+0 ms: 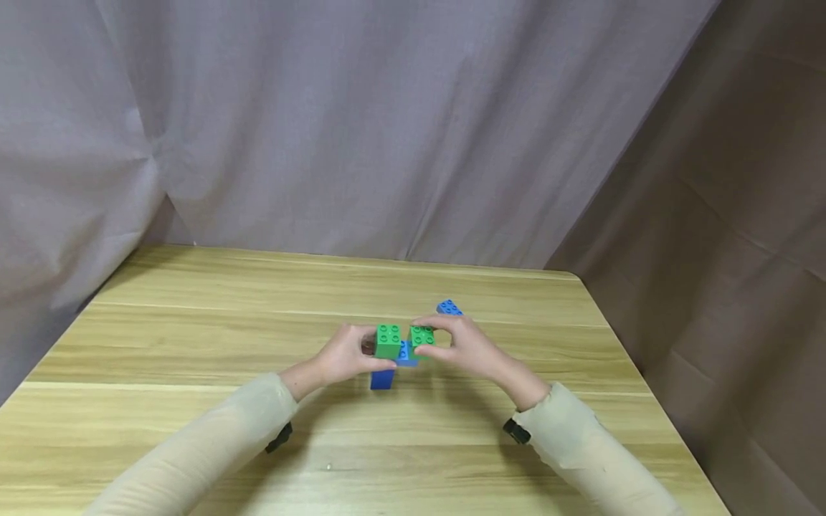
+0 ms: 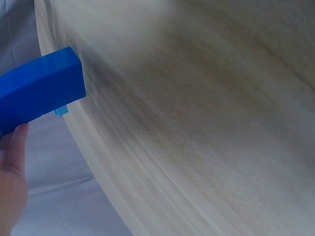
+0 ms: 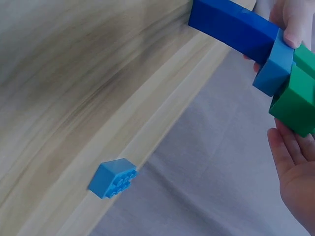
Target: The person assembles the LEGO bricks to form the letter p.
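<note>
My left hand (image 1: 345,355) grips a toy-brick build: a dark blue column (image 3: 234,27), a light blue brick (image 3: 276,68) across its top, and a green brick (image 1: 388,342) above. The column's end overlaps the tabletop in the left wrist view, where my left fingers lie along its far side. Between thumb and fingers, my right hand (image 1: 471,349) pinches a second green brick (image 1: 422,337). This brick is right at the light blue brick's free end, beside the first green one. Studs face up on both green bricks.
Behind my right hand, a loose light blue brick (image 3: 112,178) lies on the wooden table (image 1: 213,322). Grey curtains (image 1: 361,129) hang along the table's back edge, and a darker brownish cloth (image 1: 729,236) covers the right side.
</note>
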Motion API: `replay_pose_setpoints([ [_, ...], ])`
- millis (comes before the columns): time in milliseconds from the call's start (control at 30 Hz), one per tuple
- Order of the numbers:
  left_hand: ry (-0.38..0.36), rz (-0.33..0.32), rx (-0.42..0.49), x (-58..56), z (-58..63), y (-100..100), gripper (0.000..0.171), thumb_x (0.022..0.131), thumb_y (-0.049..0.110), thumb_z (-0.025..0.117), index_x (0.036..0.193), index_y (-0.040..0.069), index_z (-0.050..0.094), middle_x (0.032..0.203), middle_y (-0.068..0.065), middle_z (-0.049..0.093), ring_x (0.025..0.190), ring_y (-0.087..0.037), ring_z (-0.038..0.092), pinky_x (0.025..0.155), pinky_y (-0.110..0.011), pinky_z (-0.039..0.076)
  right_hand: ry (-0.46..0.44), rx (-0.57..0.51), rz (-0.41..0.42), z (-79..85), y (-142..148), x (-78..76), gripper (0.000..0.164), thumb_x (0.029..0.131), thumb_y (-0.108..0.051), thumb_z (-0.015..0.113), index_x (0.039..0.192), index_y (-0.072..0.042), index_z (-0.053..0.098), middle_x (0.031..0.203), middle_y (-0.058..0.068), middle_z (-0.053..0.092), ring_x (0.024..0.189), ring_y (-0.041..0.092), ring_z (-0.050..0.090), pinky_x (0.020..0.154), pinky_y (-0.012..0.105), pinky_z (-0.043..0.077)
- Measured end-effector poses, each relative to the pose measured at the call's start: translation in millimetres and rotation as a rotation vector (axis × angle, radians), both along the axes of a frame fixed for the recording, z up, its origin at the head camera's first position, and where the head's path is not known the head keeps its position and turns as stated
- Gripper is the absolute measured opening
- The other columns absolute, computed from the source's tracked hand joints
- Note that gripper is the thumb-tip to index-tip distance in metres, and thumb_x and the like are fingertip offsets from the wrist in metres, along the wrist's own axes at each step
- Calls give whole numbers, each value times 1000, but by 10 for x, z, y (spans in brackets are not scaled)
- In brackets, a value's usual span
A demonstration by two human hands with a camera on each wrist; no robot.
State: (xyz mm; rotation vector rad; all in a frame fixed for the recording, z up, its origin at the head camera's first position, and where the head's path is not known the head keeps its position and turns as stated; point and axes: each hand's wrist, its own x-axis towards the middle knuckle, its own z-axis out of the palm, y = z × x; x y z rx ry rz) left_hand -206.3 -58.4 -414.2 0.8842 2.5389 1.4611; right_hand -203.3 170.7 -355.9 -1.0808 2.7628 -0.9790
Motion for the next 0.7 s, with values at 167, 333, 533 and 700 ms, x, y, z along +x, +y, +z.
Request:
replay_pose_setpoints([
  [167,-1,3,7,9,3,1,38,76,20,77,107,2,64,95,-12,72,81,-16,70,71,-16,56,22,45,13,42,-18,4,43,83,-21,70,119,1,60,117,17,65,107,28,62,95,43,51],
  [333,-11,4,15,18,-6,18,37,76,16,77,108,2,64,96,-13,72,82,-18,70,70,-17,56,18,74,10,68,-13,12,44,84,-21,69,120,1,60,117,16,65,106,28,62,94,43,51],
  [533,-18,13,14,12,-15,22,37,76,16,77,107,2,64,96,-14,71,82,-19,70,70,-17,56,-36,51,-9,45,11,-1,49,83,-24,70,124,1,56,120,15,63,110,29,60,97,45,49],
  [700,-48,29,8,16,-8,29,36,75,16,77,106,3,64,95,-13,71,83,-19,69,71,-17,56,-91,-55,-84,60,139,-116,45,90,-23,63,128,-2,53,123,16,61,108,29,60,93,43,51],
])
